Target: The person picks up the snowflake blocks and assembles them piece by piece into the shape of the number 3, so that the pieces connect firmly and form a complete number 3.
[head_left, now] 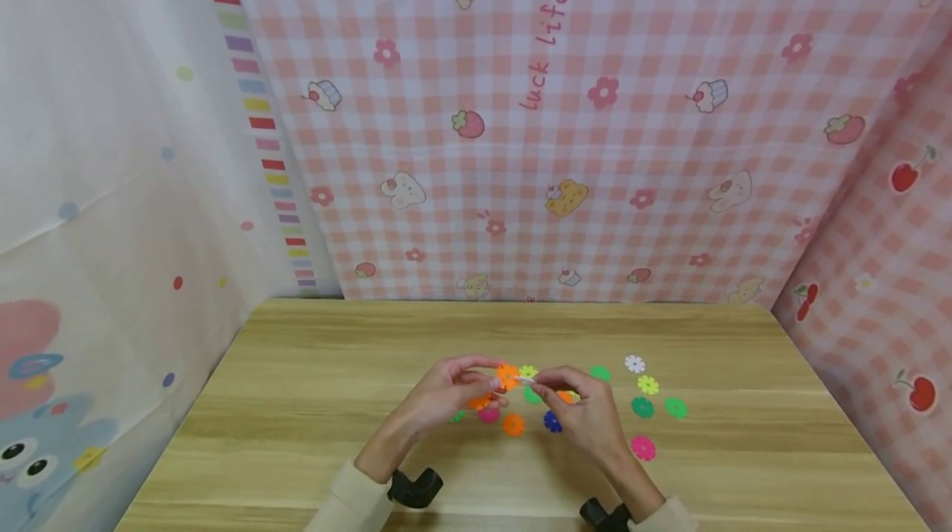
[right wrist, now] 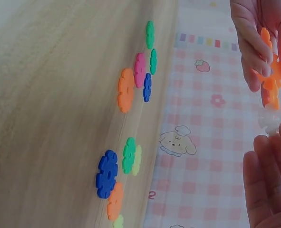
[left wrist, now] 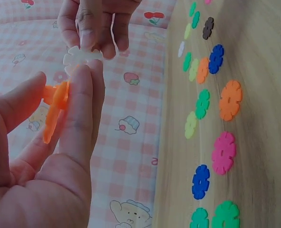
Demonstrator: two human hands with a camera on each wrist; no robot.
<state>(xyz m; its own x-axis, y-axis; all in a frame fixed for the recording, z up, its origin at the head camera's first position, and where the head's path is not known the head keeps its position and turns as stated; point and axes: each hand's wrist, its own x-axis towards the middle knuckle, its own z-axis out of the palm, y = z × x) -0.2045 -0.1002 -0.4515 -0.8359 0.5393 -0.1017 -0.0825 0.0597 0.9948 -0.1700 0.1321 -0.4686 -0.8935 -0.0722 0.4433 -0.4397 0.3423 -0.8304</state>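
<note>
Over the table, my left hand (head_left: 446, 391) pinches several orange snowflake discs (head_left: 508, 375) joined at angles to one another. In the left wrist view the thumb and fingers hold these orange discs (left wrist: 57, 102) from both sides. Facing it, my right hand (head_left: 587, 412) grips a translucent white snowflake disc (left wrist: 76, 58) between thumb and fingertips. The white disc (right wrist: 271, 118) meets the lower edge of the orange discs (right wrist: 273, 80) in the right wrist view. Fingers hide part of both.
Loose discs lie flat on the wooden table (head_left: 297, 400): an orange one (head_left: 513, 425), a blue one (head_left: 552, 421), a pink one (head_left: 643, 448), a white one (head_left: 635, 363) and several green and yellow ones. Checked cloth (head_left: 446, 185) hangs behind the table.
</note>
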